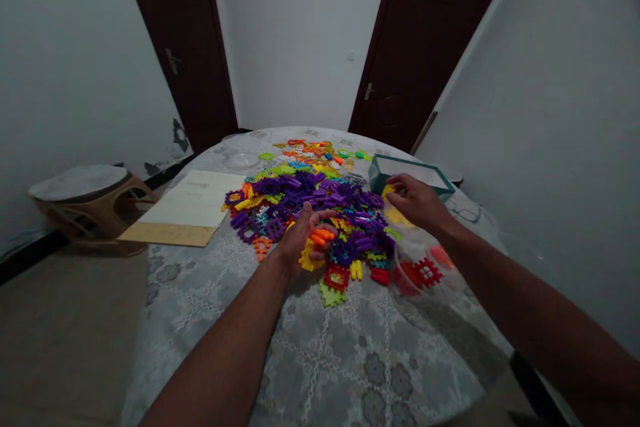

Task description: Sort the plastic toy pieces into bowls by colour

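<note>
My left hand point(306, 234) is turned palm up at the near side of a heap of plastic building pieces point(300, 197), mostly purple. Its fingers curl around an orange building piece point(323, 236), and a yellow notched piece point(311, 259) shows under the fingers. My right hand point(413, 199) is closed, with a yellow building piece point(387, 192) at its fingertips. Below it, more yellow pieces point(397, 216) lie in a see-through container. Nearer to me, a clear plastic tub point(400, 260) holds red notched pieces point(426, 272).
An open green-rimmed box point(415, 164) stands behind my right hand. Paper sheets point(193, 197) and a yellowish card point(167, 234) lie at the left. Orange and green pieces point(310, 147) are spread at the back. Eyeglasses point(466, 212) rest at the right, and a stool point(85, 204) stands beyond the table.
</note>
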The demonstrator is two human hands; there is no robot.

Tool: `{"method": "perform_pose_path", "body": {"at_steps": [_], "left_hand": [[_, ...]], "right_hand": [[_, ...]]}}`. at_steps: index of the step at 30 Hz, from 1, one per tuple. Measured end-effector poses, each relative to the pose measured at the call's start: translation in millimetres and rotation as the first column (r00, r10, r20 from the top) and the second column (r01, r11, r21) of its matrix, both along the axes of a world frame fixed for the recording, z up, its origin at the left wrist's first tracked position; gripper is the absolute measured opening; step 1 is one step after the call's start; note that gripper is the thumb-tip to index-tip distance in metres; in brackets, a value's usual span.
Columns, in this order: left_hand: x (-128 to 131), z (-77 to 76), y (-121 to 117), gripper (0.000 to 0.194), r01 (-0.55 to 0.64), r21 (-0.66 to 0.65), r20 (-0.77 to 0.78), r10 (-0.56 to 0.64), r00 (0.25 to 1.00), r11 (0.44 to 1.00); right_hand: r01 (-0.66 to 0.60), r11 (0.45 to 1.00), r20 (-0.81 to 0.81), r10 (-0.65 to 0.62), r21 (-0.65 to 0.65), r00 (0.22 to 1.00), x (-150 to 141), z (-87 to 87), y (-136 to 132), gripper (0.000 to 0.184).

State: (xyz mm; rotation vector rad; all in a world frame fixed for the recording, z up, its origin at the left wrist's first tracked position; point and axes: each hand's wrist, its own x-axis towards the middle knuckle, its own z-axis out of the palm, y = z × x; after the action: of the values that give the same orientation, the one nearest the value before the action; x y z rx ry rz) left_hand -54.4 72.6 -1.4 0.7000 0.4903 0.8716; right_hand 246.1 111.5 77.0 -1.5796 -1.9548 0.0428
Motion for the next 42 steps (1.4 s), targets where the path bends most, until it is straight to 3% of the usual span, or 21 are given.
{"method": "perform_pose_path", "body": {"at_steps": [3, 6, 8, 11, 15, 19, 25, 29, 33, 38, 42], "left_hand": [[0, -1.4, 1, 0.075, -0.016, 0.008, 0.044, 0.016, 0.999, 1.000], [0, -2.2, 1, 0.078, -0.030, 0.006, 0.068, 0.030, 0.997, 1.000], [0, -1.5, 0, 0.077, -0.027, -0.002, 0.071, 0.027, 0.997, 1.000], [0, 0.9, -1, 0.076, -0.015, -0.012, 0.066, 0.015, 0.998, 1.000], [1, 2.9, -3, 0.075, 0.011, -0.007, 0.090, -0.010, 0.996, 1.000], [0, 1.1, -2, 0.076, 0.061, 0.020, 0.091, -0.063, 0.994, 0.998], [1, -4.0, -2, 0.077, 0.133, 0.019, 0.086, -0.134, 0.987, 0.991], [1, -1.1, -2, 0.073, 0.137, 0.005, 0.099, -0.137, 0.986, 0.991], [1, 4.1, -1, 0.069, 0.088, -0.018, 0.112, -0.086, 0.990, 0.996], [2, 5.9, 1, 0.068, 0.012, -0.022, 0.088, -0.010, 0.996, 1.000], [4, 4.5, 4, 0.067, -0.081, 0.003, 0.059, 0.081, 0.995, 0.997]], "right_hand": [[0.133, 0.986, 0.143, -0.147, 0.103, 0.979, 36, -7.4, 21, 0.032], [0.170, 0.977, 0.186, -0.192, 0.131, 0.964, 44, -12.9, 27, 0.034], [0.091, 0.988, 0.163, -0.111, 0.128, 0.980, 30, -12.7, 18, 0.033], [-0.181, 0.980, 0.115, 0.171, 0.077, 0.978, -14, -8.4, -13, 0.027], [-0.530, 0.847, 0.134, 0.531, -0.050, 0.837, -78, -4.7, -61, 0.032], [-0.565, 0.813, 0.195, 0.583, -0.142, 0.789, -110, -9.0, -76, 0.026], [-0.545, 0.829, 0.156, 0.560, -0.129, 0.814, -110, -15.2, -69, 0.023], [-0.521, 0.852, 0.024, 0.523, -0.063, 0.852, -98, -10.6, -71, 0.028], [-0.395, 0.914, -0.122, 0.383, -0.097, 0.916, -66, -0.7, -74, 0.031], [-0.120, 0.986, -0.134, 0.104, -0.117, 0.986, 15, 9.0, -76, 0.030], [0.144, 0.981, 0.033, -0.141, -0.127, 0.989, 87, 5.4, -84, 0.027]]}}
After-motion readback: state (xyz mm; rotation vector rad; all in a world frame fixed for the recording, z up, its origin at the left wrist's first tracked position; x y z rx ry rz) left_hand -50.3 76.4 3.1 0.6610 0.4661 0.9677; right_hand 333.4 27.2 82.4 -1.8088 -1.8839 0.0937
